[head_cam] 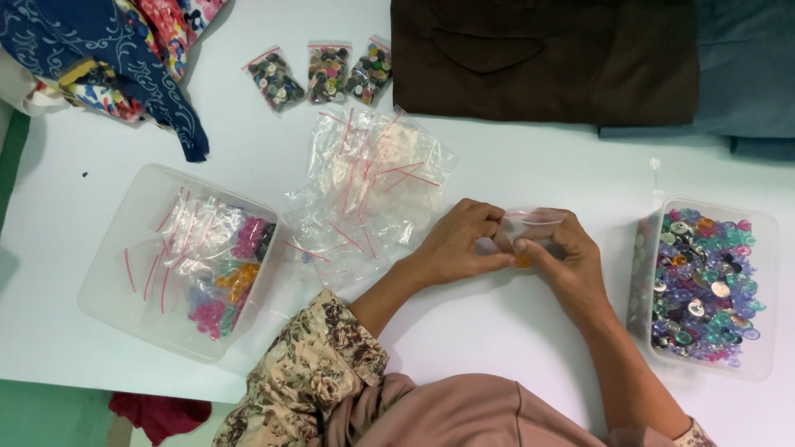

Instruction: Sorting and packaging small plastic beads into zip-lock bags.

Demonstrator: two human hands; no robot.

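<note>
Both hands are being held together over the white table (513, 331): the left hand (451, 244) and right hand (571, 261) are pinching a small clear zip bag (534, 225) (something orange inside) at its red strip. Bagging appears to be in progress; sealing is judged next, calling for a firm press along the strip. Loose colourful buttons are being kept in the tub (766, 290) just beside the right hand.

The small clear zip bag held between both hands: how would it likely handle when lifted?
The small zip bag looks like thin film, so probably floppy and very light. Both hands, left hand and right hand, pinch it, suggesting it may be slippery. Its contents are too small to judge.
</note>
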